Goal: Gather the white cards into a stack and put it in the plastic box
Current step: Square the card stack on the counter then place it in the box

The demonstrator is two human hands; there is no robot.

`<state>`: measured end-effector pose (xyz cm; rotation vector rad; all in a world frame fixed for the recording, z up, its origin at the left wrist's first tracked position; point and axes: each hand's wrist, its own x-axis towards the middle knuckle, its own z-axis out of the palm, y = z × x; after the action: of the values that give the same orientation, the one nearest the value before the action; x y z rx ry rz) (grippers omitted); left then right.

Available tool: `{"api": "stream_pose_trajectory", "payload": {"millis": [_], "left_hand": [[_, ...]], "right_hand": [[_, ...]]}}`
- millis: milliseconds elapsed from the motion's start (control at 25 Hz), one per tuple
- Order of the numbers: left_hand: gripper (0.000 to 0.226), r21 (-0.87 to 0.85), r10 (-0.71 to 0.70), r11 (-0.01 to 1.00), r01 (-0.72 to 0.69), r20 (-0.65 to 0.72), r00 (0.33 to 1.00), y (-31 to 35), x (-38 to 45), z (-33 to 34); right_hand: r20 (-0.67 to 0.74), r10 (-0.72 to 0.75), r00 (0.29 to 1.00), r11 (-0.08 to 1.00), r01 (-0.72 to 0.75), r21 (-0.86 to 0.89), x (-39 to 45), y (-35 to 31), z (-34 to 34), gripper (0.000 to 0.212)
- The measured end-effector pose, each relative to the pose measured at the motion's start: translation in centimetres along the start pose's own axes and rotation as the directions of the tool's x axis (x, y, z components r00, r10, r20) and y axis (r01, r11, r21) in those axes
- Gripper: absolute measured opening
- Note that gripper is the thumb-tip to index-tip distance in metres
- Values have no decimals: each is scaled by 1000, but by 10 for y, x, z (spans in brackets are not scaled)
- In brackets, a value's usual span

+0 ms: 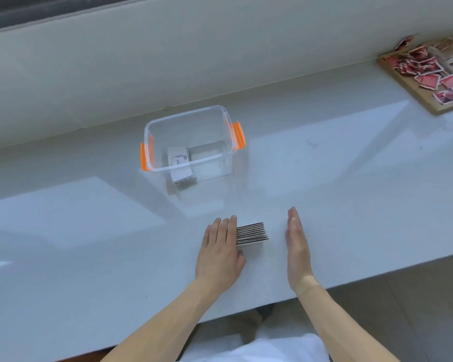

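Note:
A small stack of white cards [252, 234] with dark edges lies slightly fanned on the pale table, near its front edge. My left hand [220, 250] lies flat with its fingers straight, touching the stack's left side. My right hand [297, 246] stands on edge, flat and open, a short gap to the right of the stack. The clear plastic box [152, 131] with orange side latches stands behind the stack, open at the top. Inside it rests a white card [179, 158] with dark print.
A wooden board [419, 92] with several red-and-white picture cards lies at the far right of the table. A pale wall [115, 61] runs along the back. The table's front edge [377, 276] slants close to my wrists.

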<state>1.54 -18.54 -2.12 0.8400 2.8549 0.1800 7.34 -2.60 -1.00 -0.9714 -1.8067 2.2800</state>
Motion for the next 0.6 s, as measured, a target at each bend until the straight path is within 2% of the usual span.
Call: {"api": "stream_pose_trajectory", "payload": {"millis": [120, 280, 400, 520, 600], "left_hand": [[81, -29, -15, 999, 15, -4, 1000, -2, -1, 2], [84, -49, -26, 998, 26, -4, 1000, -4, -1, 4], [84, -75, -47, 996, 46, -14, 999, -6, 0, 4], [85, -71, -44, 997, 43, -6, 999, -8, 2, 4], [84, -73, -62, 995, 61, -6, 998, -9, 3, 5]], "right_hand": [[145, 60, 988, 997, -53, -48, -9, 8, 22, 67], [-4, 20, 1000, 1000, -19, 19, -2, 9, 21, 72], [101, 34, 994, 999, -30, -45, -4, 11, 27, 60], [5, 11, 1000, 1000, -11, -12, 1, 9, 30, 54], [25, 29, 999, 1000, -29, -2, 0, 7, 36, 59]]}}
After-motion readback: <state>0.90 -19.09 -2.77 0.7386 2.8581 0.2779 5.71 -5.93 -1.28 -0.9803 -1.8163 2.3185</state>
